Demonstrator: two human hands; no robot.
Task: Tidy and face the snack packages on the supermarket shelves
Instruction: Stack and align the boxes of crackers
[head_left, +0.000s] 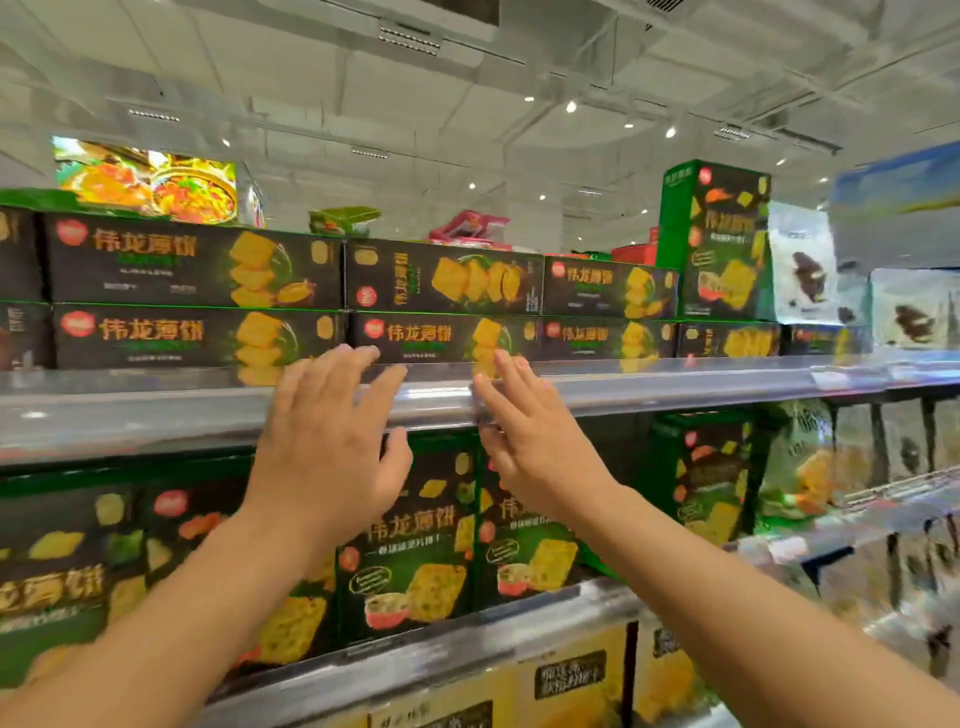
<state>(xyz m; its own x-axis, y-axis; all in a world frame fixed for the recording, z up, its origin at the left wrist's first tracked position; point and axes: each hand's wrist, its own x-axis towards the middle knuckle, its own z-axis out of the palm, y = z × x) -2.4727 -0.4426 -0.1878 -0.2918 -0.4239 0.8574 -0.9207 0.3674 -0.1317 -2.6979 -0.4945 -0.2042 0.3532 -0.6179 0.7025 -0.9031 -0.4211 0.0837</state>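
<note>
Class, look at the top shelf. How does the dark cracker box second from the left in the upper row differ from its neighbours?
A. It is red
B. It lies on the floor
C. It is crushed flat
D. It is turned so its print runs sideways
D: the sideways box has its characters running vertically, unlike the neighbouring box.

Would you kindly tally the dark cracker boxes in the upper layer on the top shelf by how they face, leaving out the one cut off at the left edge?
Flat boxes with level lettering: 2
Flat box with sideways lettering: 1
Upright box: 1
Total: 4
</note>
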